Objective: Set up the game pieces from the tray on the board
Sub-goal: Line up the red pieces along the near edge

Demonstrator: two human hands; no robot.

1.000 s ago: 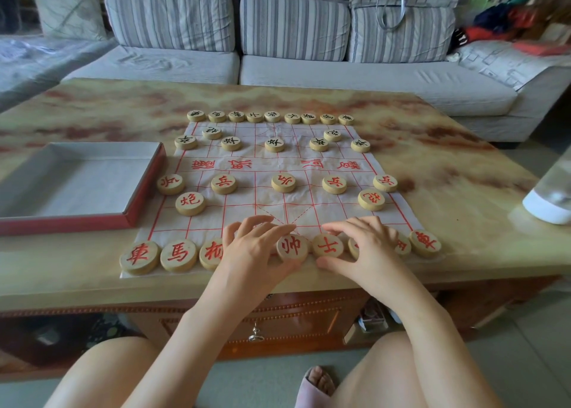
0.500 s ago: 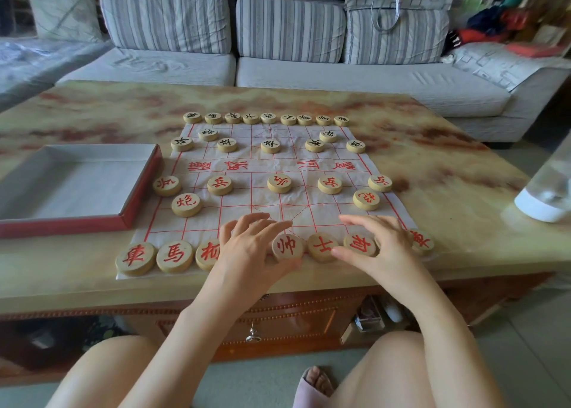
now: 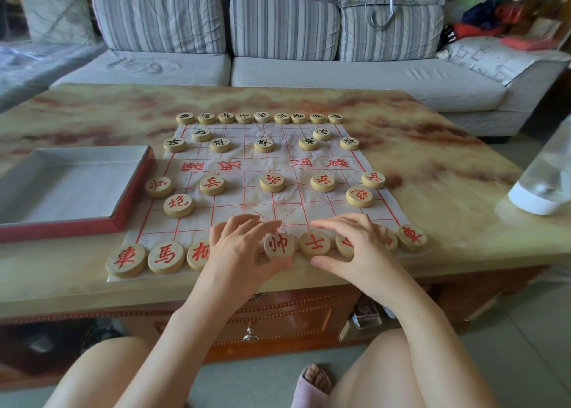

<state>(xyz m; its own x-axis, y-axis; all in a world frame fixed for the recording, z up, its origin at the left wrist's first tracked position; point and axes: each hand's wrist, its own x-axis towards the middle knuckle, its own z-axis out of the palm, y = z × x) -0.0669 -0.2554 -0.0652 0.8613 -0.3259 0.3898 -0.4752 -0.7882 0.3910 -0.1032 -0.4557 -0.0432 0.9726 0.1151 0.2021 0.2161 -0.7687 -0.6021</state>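
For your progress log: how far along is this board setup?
Done: the tray shows no pieces; the far black rows, red soldiers and cannons stand on the board. In hand: left hand and right hand touch the near red row. Left: probably evening out that row.

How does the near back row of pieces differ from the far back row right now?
Ink: the near back row is marked in red, the far back row in black.
Cover: the left hand and right hand lie over the near back row and hide some discs, while all nine discs of the far back row show uncovered.
Shared: both are pale round discs lying flat in a line along an edge of the board.
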